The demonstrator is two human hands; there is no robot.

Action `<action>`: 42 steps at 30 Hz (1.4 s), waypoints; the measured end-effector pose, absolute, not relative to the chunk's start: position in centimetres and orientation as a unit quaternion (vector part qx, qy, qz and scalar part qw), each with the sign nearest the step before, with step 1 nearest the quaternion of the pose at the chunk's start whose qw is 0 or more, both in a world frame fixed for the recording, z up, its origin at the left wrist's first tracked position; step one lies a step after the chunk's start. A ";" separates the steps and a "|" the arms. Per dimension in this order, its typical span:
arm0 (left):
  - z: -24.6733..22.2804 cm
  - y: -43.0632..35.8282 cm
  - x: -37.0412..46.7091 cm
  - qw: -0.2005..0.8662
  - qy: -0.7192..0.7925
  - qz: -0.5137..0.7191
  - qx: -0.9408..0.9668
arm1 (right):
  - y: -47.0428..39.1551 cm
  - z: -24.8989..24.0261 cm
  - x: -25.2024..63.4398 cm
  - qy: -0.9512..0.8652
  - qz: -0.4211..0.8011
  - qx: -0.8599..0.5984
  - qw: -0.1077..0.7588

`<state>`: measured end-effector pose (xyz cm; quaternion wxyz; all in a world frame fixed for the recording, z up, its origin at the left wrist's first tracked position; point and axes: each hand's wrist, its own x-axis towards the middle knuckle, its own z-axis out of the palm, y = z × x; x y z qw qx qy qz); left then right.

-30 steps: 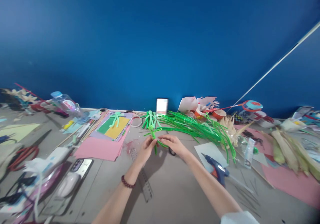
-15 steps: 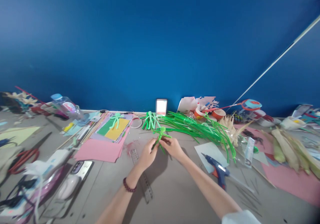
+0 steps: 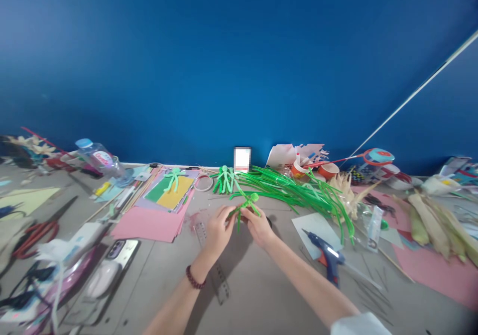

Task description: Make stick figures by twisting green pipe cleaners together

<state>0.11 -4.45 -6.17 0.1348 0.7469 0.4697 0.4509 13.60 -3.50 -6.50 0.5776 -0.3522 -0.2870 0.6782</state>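
Observation:
Between my two hands is a small light-green pipe-cleaner figure (image 3: 252, 200), its round head tilted up to the right. My left hand (image 3: 220, 228) pinches it from the left side, fingers closed on the lower limbs. On the other side my right hand (image 3: 257, 225) also grips it near the body. Just beyond them stand several finished-looking green pipe-cleaner figures (image 3: 225, 178) close to the wall. Another pale green figure (image 3: 173, 179) lies on coloured sheets to the left. A long bundle of green pipe cleaners (image 3: 291, 190) spreads behind and right of my hands.
A ruler (image 3: 220, 282) lies under my left forearm. To the right rests a blue glue gun (image 3: 326, 255) on white paper. Pink paper (image 3: 149, 225), a phone (image 3: 125, 250), red-handled scissors (image 3: 35, 238) and a bottle (image 3: 99, 156) sit left. A blue wall (image 3: 224, 76) rises behind.
The figure has turned in my fingers, its head tipping from upright toward the right and slightly down. Both hands stay on it, in nearly the same place.

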 end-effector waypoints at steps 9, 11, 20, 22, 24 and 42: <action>-5.7 -4.6 0.3 0.127 0.443 0.538 0.706 | -4.0 -5.4 13.4 -0.237 0.714 -0.316 0.578; -5.8 -4.7 0.3 0.125 0.441 0.546 0.701 | -4.0 -5.5 13.4 -0.237 0.714 -0.313 0.579; -5.8 -4.8 0.4 0.032 0.410 0.573 0.709 | -4.4 -5.2 13.3 -0.232 0.718 -0.302 0.583; -5.8 -4.7 0.3 0.022 0.400 0.570 0.718 | -4.5 -5.1 13.3 -0.231 0.719 -0.307 0.579; -5.8 -4.7 0.3 0.020 0.392 0.567 0.724 | -4.5 -5.1 13.3 -0.227 0.723 -0.313 0.572; -5.1 -4.8 0.6 0.179 0.462 0.581 0.646 | -3.4 -4.7 14.5 -0.226 0.703 -0.341 0.582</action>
